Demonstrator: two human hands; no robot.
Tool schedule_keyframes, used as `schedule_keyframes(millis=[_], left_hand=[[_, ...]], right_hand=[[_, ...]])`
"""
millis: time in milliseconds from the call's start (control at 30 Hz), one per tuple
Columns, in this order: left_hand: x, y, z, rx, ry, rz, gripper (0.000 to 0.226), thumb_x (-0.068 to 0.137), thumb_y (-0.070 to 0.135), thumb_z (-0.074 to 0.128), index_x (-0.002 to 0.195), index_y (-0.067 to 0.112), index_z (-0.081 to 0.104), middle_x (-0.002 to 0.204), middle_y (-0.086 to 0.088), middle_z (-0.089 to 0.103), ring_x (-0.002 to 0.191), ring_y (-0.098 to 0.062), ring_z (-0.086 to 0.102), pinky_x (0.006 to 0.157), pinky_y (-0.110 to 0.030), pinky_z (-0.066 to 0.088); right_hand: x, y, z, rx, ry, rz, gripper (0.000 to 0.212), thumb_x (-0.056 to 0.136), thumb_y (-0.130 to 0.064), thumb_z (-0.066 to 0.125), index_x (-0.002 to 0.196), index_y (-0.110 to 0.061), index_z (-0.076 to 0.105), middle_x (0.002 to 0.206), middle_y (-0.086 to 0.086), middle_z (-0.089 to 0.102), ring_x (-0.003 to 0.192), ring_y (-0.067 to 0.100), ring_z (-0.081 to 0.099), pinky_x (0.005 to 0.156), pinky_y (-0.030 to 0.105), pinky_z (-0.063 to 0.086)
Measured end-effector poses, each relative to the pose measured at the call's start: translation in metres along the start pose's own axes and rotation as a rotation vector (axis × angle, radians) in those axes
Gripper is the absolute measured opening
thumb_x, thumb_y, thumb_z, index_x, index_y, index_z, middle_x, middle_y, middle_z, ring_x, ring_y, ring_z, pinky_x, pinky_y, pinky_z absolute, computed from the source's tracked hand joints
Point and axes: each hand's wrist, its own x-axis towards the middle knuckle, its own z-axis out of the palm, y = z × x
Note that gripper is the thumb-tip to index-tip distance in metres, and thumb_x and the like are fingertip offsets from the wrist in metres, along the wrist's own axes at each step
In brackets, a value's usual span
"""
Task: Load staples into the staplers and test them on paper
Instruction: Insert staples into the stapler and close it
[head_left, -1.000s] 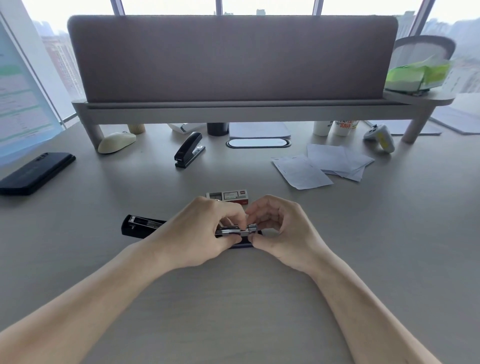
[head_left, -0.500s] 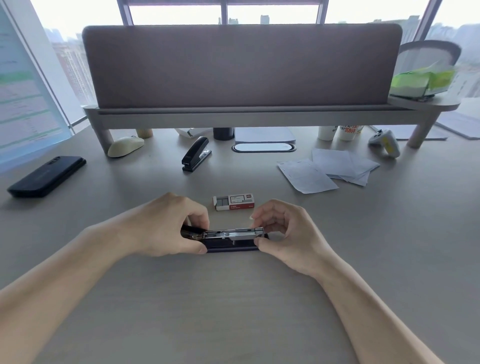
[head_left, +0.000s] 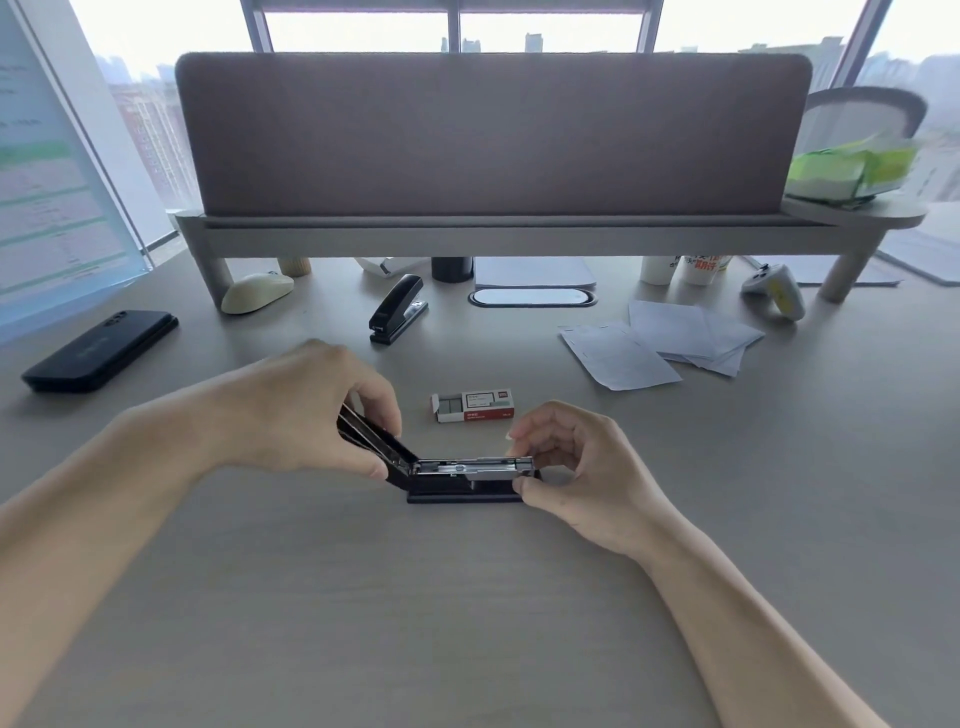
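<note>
At the far left a dark phone (head_left: 98, 351) lies near the desk (head_left: 467, 623) edge, well apart from the work. The left hand (head_left: 306, 410) curls its fingers and thumb round the black cover of the open stapler (head_left: 457, 475), holding it tilted up and back to the left. The stapler sits mid-desk near the person, base flat, its long axis running left to right and the magazine's front end pointing right. There the right hand (head_left: 576, 467) pinches that end between thumb and forefinger, the other fingers loosely curled. The staple box (head_left: 472, 406) lies just behind, not touching; a shut second stapler (head_left: 397, 309) stands farther back, angled. Loose papers (head_left: 660, 343) lie back right, and bare desk stretches in front of the hands
</note>
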Motion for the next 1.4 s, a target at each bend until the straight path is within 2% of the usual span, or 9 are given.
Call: schedule_keyframes(millis=[67,233,500,733,833,933,1100,1267,1400], left_hand=[[0.003,0.006,-0.007,-0.024,0.038,0.021,0.025,0.067,0.042,0.092,0.084,0.041,0.074,0.079,0.029,0.071,0.074,0.005,0.067,0.064,-0.015,0.048],[0.014,0.019,-0.01,-0.171,0.067,0.117,0.029,0.067,0.035,0.095,0.085,0.031,0.072,0.079,0.012,0.077,0.074,-0.01,0.073,0.078,-0.035,0.06],[0.024,0.028,0.007,-0.277,0.094,0.144,0.027,0.074,0.033,0.092,0.086,0.018,0.073,0.082,0.006,0.079,0.08,-0.013,0.076,0.086,-0.045,0.061],[0.027,0.037,0.03,-0.433,0.124,0.147,0.025,0.076,0.025,0.092,0.091,0.024,0.073,0.086,0.01,0.08,0.082,-0.012,0.077,0.086,-0.041,0.062],[0.031,0.043,0.038,-0.375,0.118,0.161,0.024,0.077,0.03,0.092,0.093,0.027,0.074,0.086,0.016,0.079,0.079,-0.003,0.075,0.083,-0.034,0.061],[0.036,0.048,0.049,-0.315,0.068,0.196,0.025,0.079,0.035,0.089,0.098,0.028,0.075,0.085,0.011,0.079,0.077,-0.008,0.074,0.079,-0.038,0.059],[0.039,0.048,0.058,-0.26,0.068,0.212,0.024,0.081,0.038,0.086,0.101,0.029,0.076,0.084,0.008,0.078,0.076,-0.012,0.072,0.077,-0.041,0.057],[0.041,0.048,0.062,-0.227,0.071,0.226,0.027,0.082,0.04,0.086,0.105,0.03,0.077,0.088,0.012,0.078,0.079,-0.007,0.071,0.076,-0.031,0.055],[0.04,0.048,0.067,-0.241,0.079,0.22,0.029,0.082,0.038,0.086,0.103,0.026,0.07,0.083,0.014,0.074,0.073,0.002,0.066,0.064,-0.012,0.047]], right_hand=[[0.0,0.0,0.0,-0.005,0.0,0.004,0.035,0.073,0.0,0.083,0.097,-0.024,0.074,0.092,-0.013,0.079,0.088,0.009,0.074,0.081,0.019,0.059],[0.0,0.0,0.0,-0.008,0.004,-0.003,0.035,0.073,0.0,0.083,0.097,-0.024,0.073,0.094,-0.009,0.079,0.088,0.009,0.075,0.084,0.02,0.059],[0.0,-0.001,0.0,0.023,0.002,0.021,0.038,0.074,0.003,0.082,0.099,-0.024,0.073,0.09,-0.006,0.079,0.082,0.009,0.075,0.077,0.013,0.054],[0.0,0.0,0.001,0.029,-0.001,0.028,0.041,0.075,0.002,0.081,0.102,-0.027,0.07,0.088,-0.003,0.079,0.08,0.013,0.076,0.082,0.024,0.06],[0.001,-0.001,0.002,0.024,0.003,0.028,0.045,0.074,-0.001,0.08,0.1,-0.035,0.067,0.089,-0.005,0.08,0.084,0.014,0.077,0.087,0.032,0.062],[0.001,0.001,0.003,0.034,0.009,0.024,0.046,0.072,-0.005,0.081,0.103,-0.036,0.065,0.087,-0.004,0.08,0.085,0.017,0.077,0.091,0.044,0.063],[0.001,0.002,0.002,0.043,-0.006,0.019,0.045,0.073,-0.003,0.083,0.107,-0.028,0.066,0.087,0.0,0.08,0.082,0.016,0.077,0.088,0.037,0.063],[0.001,0.002,0.001,0.06,-0.012,0.01,0.047,0.073,-0.004,0.085,0.109,-0.026,0.065,0.087,0.0,0.08,0.083,0.012,0.077,0.086,0.028,0.061],[0.001,0.002,0.002,0.049,-0.005,0.003,0.052,0.071,-0.008,0.085,0.112,-0.032,0.062,0.091,-0.001,0.079,0.086,0.014,0.077,0.088,0.039,0.063]])
